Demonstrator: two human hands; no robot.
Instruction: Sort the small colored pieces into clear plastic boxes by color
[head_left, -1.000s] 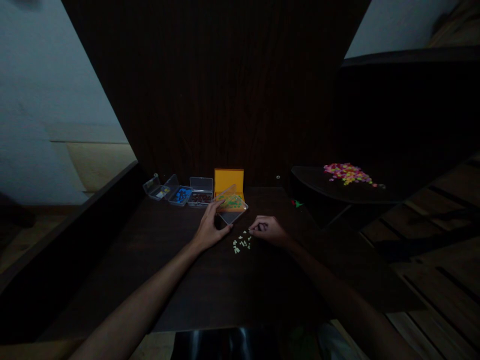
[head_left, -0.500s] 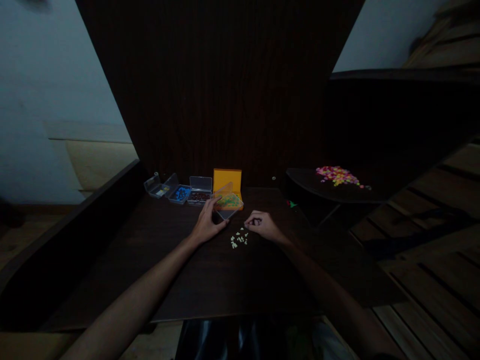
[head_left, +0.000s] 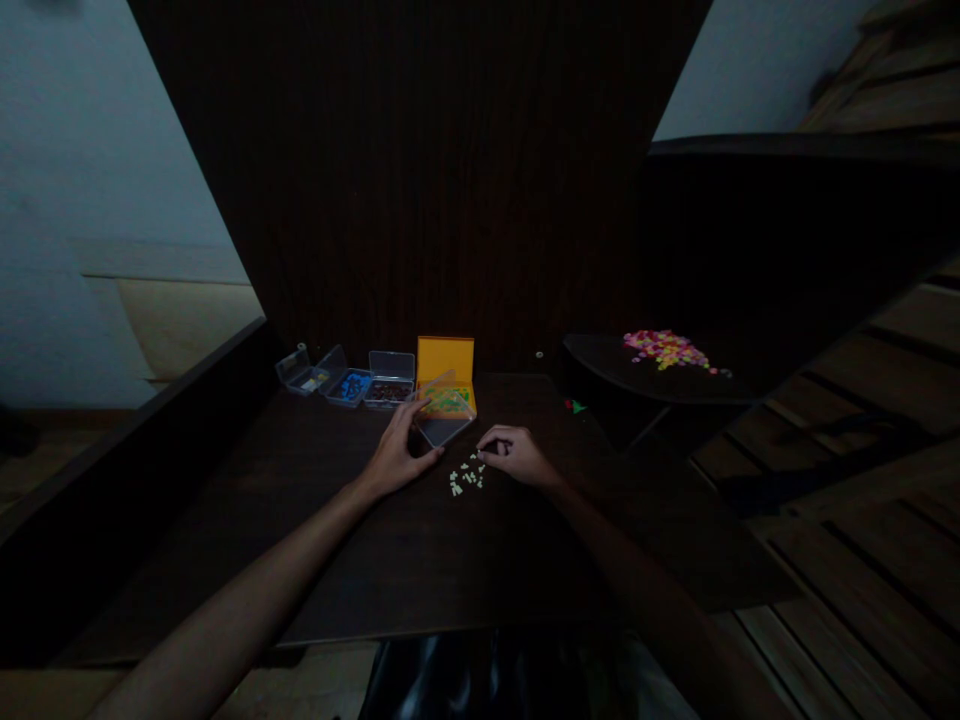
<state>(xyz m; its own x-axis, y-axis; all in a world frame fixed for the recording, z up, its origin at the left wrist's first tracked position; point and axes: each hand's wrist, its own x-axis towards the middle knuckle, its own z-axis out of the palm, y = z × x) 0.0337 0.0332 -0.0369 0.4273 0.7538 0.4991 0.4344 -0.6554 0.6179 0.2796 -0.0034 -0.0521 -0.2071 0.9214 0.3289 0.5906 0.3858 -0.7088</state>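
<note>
My left hand [head_left: 396,452] grips the near left side of a clear plastic box [head_left: 447,430] with its lid up, thumb at the near corner and fingers along the left. The box rests at an angle before an open yellow case [head_left: 445,358] with green bits. Small pale pieces [head_left: 466,480] lie scattered on the dark tabletop, between and just below both hands. Over the far right edge of these pieces is my right hand [head_left: 521,458], thumb and fingertips pinched together. Whatever is between those fingertips is too small to make out.
To the left stand open clear boxes, one with blue pieces [head_left: 355,385], another with dark brown bits [head_left: 390,392]. Colourful pieces [head_left: 666,348] are heaped on a raised curved shelf [head_left: 600,352] at right. A red and green bit [head_left: 575,406] lies below it.
The whole view has shifted slightly, moving things left in the picture. My right hand's fingertips have come down closer to the pale pieces. My left hand still holds the clear box.
</note>
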